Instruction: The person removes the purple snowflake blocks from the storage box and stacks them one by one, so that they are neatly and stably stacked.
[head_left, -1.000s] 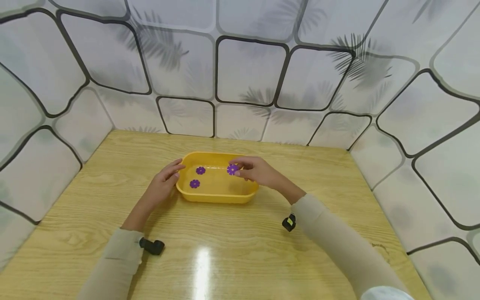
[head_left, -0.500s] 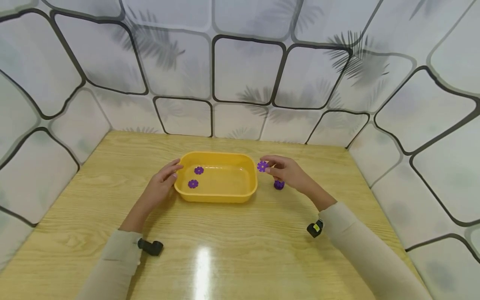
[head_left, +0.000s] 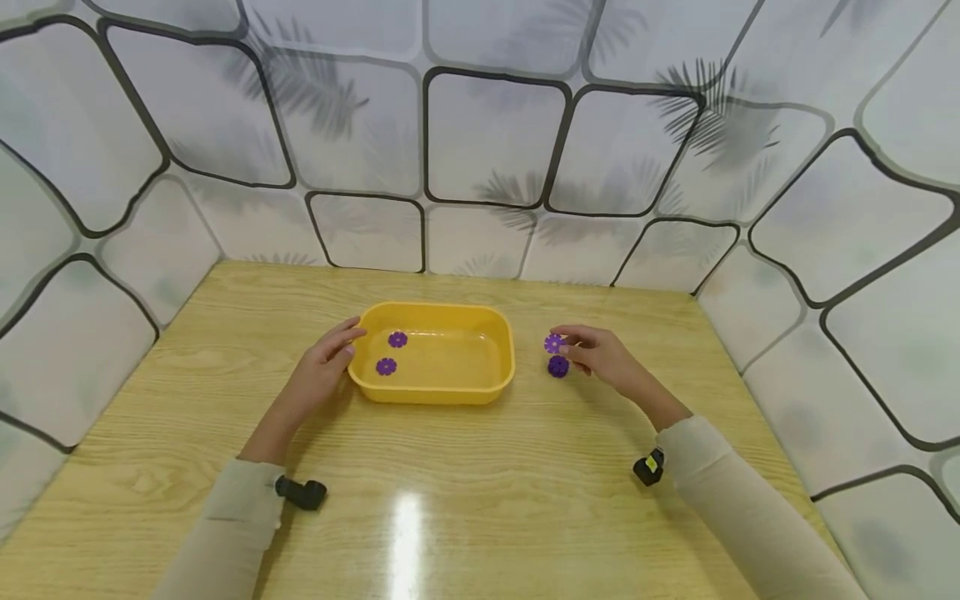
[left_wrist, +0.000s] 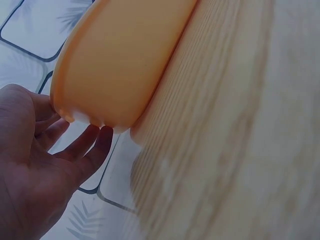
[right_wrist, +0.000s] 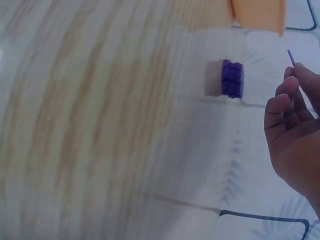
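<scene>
A yellow plastic basin (head_left: pixel 435 395) stands on the table, with two purple flower-shaped discs (head_left: pixel 386 367) lying flat in its left part. My left hand (head_left: pixel 324 367) holds the basin's left end; in the left wrist view, fingertips (left_wrist: pixel 104 134) touch its outer wall while the thumb side meets the rim. To the right of the basin, my right hand (head_left: pixel 603 360) pinches a single lighter purple disc (head_left: pixel 553 343) between thumb and fingers. Just below that disc in the head view sits a short stack of dark purple discs (head_left: pixel 558 367), its layers visible from the side (right_wrist: pixel 232 79).
The wood-grain table (head_left: pixel 465 500) reaches to patterned cloth walls (head_left: pixel 495 142) at the back and both sides. Small black cameras (head_left: pixel 302 493) are strapped at both wrists. A bright reflection lies on the table's front part.
My right hand has carried the disc from above the basin out to the right, then slightly down beside the stack, which has come into view. The left hand stays at the basin's end.
</scene>
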